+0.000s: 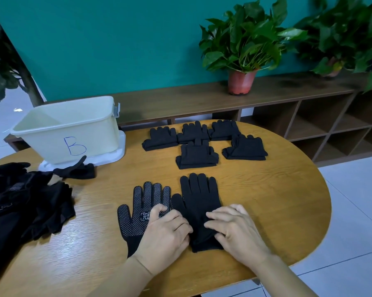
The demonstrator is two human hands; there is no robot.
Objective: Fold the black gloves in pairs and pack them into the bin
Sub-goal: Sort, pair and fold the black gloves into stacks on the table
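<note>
Two black gloves lie flat side by side at the table's near edge. The dotted glove [138, 213] is palm up on the left; the plain glove [199, 202] lies on the right. My left hand [165, 234] rests on the dotted glove with its fingers curled at the seam between the two gloves. My right hand [234, 228] presses on the plain glove's lower part, fingers bent. Several folded pairs [196, 155] sit further back. The pale bin [67, 127], marked B, stands at the back left and looks empty.
A heap of loose black gloves [26, 198] covers the table's left side, one glove [75, 169] lying against the bin's white lid [108, 157]. The round wooden table [277, 200] ends close on the right. A shelf with potted plants [242, 50] runs behind.
</note>
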